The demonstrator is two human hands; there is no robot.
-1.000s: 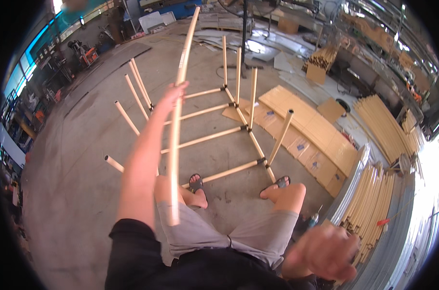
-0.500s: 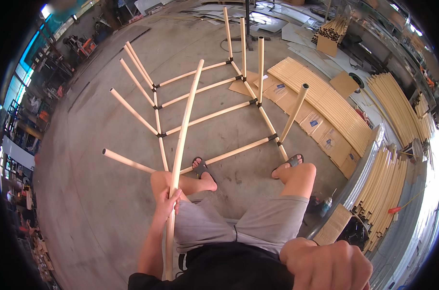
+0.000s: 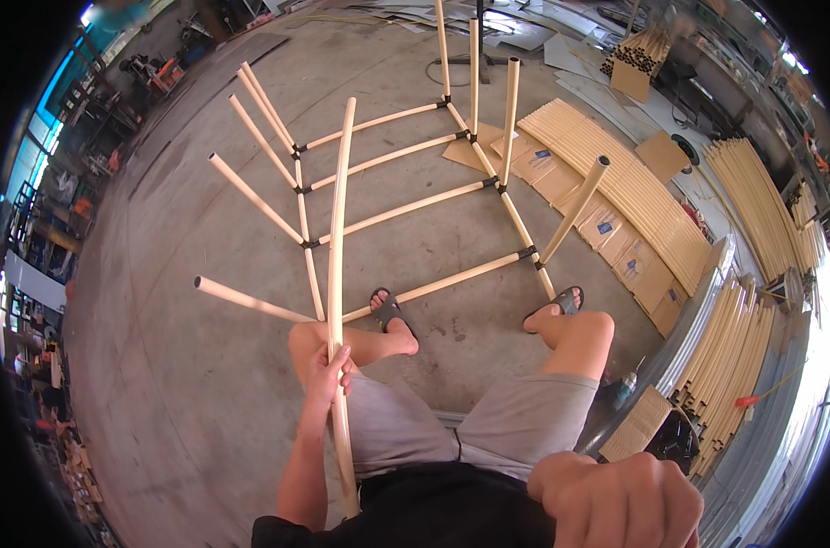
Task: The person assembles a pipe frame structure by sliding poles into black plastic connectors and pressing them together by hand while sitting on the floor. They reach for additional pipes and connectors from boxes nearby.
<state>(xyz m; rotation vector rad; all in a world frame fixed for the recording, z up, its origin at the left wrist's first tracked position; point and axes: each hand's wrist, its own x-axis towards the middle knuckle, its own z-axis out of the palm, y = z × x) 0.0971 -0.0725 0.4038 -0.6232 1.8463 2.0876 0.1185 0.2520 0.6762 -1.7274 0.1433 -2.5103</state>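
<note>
1. Left hand (image 3: 327, 374): fingers closed around a long pale tube (image 3: 336, 247), which runs well ahead of them and back toward the body.
2. Right hand (image 3: 620, 498): well right of those fingers, curled into a fist; cannot tell whether it grips anything.
3. Ahead of the left fingers, on the floor (image 3: 159, 283): pale-tube frame (image 3: 406, 213) with black joints (image 3: 497, 184), some tubes rising.

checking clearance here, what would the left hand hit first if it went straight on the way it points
Likely the bare left leg, just beyond the left hand in the picture; depth is unclear, so it might pass above the leg.
</note>
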